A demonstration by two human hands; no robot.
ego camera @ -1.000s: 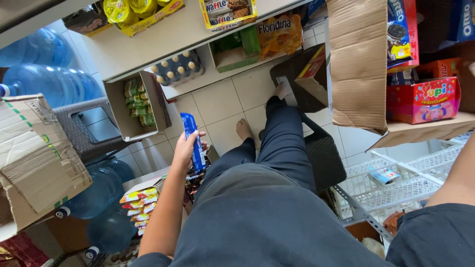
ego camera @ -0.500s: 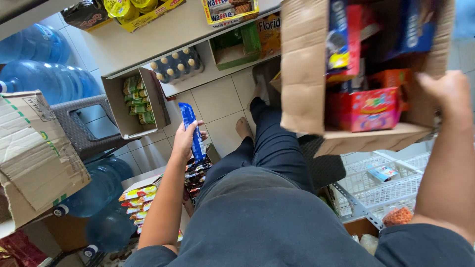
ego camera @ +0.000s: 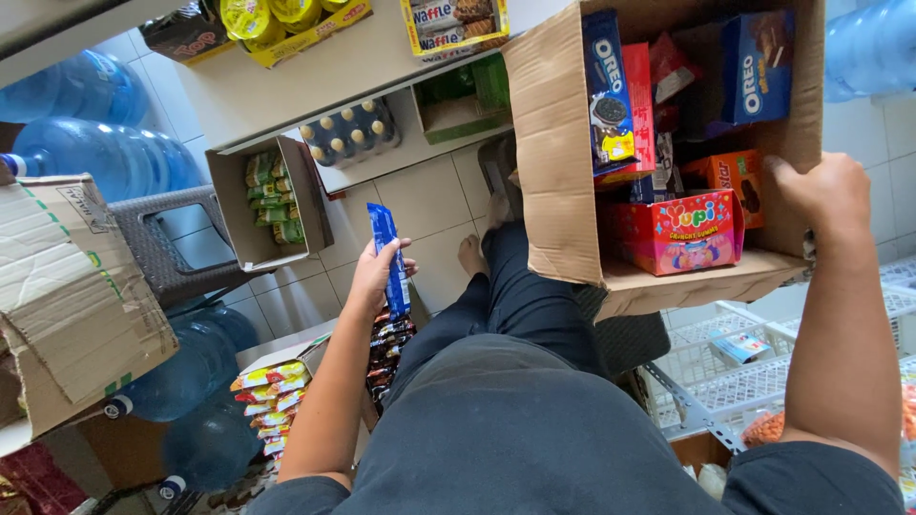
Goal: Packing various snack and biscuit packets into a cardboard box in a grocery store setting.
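Glossy blue packet (ego camera: 388,256) in left hand (ego camera: 374,277); right hand (ego camera: 822,194) grips cardboard box (ego camera: 558,153).

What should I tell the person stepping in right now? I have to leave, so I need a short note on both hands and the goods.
Left hand: grip closed on a slim blue snack packet, held upright above the floor tiles.
Right hand: grip on the far wall of the big cardboard box, which is raised at chest level and tilted toward the camera.
In the box: blue biscuit packs, a red candy box, an orange carton.
Done: box lifted, one packet picked out or up.
Left: the blue packet is in neither the box nor the display tray of dark packets below the left hand.
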